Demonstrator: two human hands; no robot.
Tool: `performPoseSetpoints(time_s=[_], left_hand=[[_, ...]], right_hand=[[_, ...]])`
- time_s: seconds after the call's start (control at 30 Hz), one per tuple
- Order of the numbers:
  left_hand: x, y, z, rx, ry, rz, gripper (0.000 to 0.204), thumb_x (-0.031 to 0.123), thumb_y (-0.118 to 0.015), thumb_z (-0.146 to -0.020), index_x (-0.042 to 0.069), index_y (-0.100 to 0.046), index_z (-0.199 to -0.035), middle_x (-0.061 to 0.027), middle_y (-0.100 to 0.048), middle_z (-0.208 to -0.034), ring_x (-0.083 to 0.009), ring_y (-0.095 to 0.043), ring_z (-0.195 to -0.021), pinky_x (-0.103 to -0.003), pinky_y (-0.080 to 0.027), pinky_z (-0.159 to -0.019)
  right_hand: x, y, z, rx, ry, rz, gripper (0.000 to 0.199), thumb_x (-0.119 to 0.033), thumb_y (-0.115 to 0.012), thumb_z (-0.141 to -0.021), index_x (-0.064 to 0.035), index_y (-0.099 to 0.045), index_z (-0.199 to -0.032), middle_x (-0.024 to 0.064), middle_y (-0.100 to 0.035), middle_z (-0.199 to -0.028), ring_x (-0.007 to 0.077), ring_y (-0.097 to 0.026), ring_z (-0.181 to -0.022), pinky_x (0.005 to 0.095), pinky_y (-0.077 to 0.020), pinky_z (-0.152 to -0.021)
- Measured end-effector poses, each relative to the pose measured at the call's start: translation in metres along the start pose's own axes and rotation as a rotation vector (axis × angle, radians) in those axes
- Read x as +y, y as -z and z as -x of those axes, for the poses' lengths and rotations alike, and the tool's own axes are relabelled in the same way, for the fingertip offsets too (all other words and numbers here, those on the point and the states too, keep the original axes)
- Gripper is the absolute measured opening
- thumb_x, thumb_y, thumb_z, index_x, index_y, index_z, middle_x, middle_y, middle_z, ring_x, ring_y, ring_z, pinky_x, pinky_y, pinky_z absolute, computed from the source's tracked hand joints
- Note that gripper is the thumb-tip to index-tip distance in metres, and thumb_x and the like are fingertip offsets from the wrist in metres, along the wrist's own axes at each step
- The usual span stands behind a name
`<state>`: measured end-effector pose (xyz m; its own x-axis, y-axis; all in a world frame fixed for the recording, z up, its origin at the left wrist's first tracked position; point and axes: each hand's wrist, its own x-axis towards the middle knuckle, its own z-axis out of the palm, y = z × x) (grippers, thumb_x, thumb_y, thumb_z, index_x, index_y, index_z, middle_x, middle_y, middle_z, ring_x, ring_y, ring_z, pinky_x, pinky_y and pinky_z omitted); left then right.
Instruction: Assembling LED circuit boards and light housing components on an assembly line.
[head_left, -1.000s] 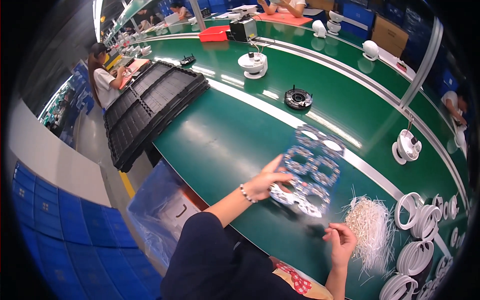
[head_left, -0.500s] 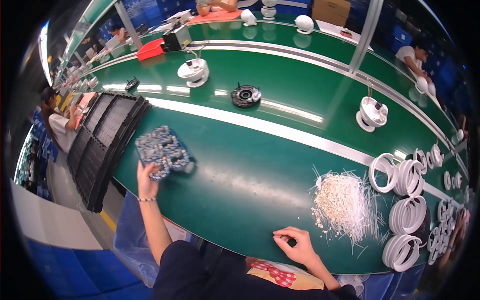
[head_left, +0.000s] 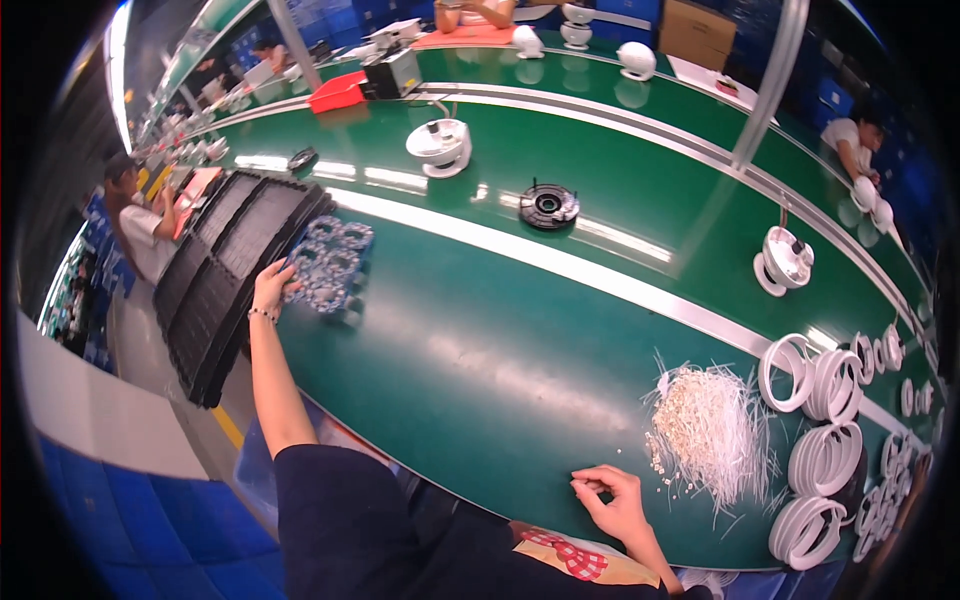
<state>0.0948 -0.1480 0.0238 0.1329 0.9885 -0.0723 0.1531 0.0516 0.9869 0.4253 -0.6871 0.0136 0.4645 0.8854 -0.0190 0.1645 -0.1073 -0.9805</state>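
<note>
At the left end of the green bench, my left hand (head_left: 272, 287) grips the near-left edge of a blue circuit board panel (head_left: 328, 265) crowded with small parts. The panel is beside a stack of black trays (head_left: 225, 255), whose near end reaches past the bench edge. My right hand (head_left: 617, 505) lies near the front edge of the bench with its fingers curled and thumb and forefinger brought together; nothing shows in it. To its right lies a heap of thin white wires with small cream connectors (head_left: 705, 430).
White plastic rings (head_left: 825, 458) stand in groups at the right. Along the far green strip are a black round base (head_left: 548, 205) and white domed housings (head_left: 440, 148) (head_left: 783, 262). A red bin (head_left: 338, 92) sits farther back. Other people work around the line.
My left hand has carried the circuit board panel away from me, closer to the black trays. My right hand stays curled by the wire heap. The whole view has shifted slightly.
</note>
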Motion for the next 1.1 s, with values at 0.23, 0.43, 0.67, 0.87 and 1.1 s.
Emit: performPoseSetpoints(time_s=[0.23,0.43,0.67,0.87,1.1], left_hand=[[-0.020,-0.027,-0.018,0.476,-0.127,-1.138,0.031,0.022,-0.068,-0.073,0.010,-0.066,-0.101,-0.0106,-0.066,-0.097,-0.0253,-0.063,-0.091,-0.035,-0.048,-0.079],[0.038,-0.207,-0.008,0.202,-1.017,-0.856,0.026,0.011,-0.060,-0.077,0.000,-0.059,-0.101,-0.0178,-0.062,-0.098,-0.0340,-0.059,-0.092,-0.039,-0.046,-0.081],[0.057,-0.449,0.056,-0.355,-0.386,-0.960,0.073,0.049,-0.062,-0.074,-0.002,-0.044,-0.123,-0.0234,-0.061,-0.101,-0.0316,-0.065,-0.081,-0.036,-0.055,-0.058],[0.026,-0.481,0.033,-0.571,-0.160,-0.378,0.037,0.027,-0.066,-0.077,-0.003,-0.057,-0.097,-0.0125,-0.062,-0.087,-0.0228,-0.063,-0.068,-0.033,-0.055,-0.049],[-0.017,-0.412,0.117,-0.217,-0.599,-0.394,0.030,0.023,-0.057,-0.083,-0.004,-0.056,-0.096,-0.0189,-0.058,-0.089,-0.0309,-0.057,-0.081,-0.040,-0.045,-0.076]], right_hand=[[-0.003,-0.003,-0.005,-0.007,-0.002,0.029,0.013,-0.003,-0.065,-0.078,-0.0003,-0.066,-0.090,0.0057,-0.061,-0.072,0.0055,-0.054,-0.055,0.0181,-0.0435,-0.050],[-0.006,-0.004,0.001,-0.015,-0.012,-0.019,0.016,-0.002,-0.065,-0.078,-0.0024,-0.066,-0.094,0.0042,-0.063,-0.076,0.0035,-0.051,-0.056,0.0167,-0.0410,-0.051],[-0.028,0.072,0.003,0.402,0.356,0.417,0.015,-0.003,-0.068,-0.072,-0.0023,-0.065,-0.086,0.0107,-0.064,-0.083,0.0210,-0.063,-0.069,0.0280,-0.0495,-0.060],[-0.025,0.191,-0.005,0.973,0.307,0.930,0.011,-0.010,-0.069,-0.070,-0.0036,-0.065,-0.077,0.0088,-0.063,-0.077,0.0265,-0.058,-0.073,0.0347,-0.0471,-0.066],[0.041,0.236,-0.072,0.796,-0.072,1.217,0.035,-0.036,-0.070,-0.071,-0.0022,-0.066,-0.079,0.0168,-0.063,-0.087,0.0327,-0.058,-0.084,0.0411,-0.0456,-0.076]])
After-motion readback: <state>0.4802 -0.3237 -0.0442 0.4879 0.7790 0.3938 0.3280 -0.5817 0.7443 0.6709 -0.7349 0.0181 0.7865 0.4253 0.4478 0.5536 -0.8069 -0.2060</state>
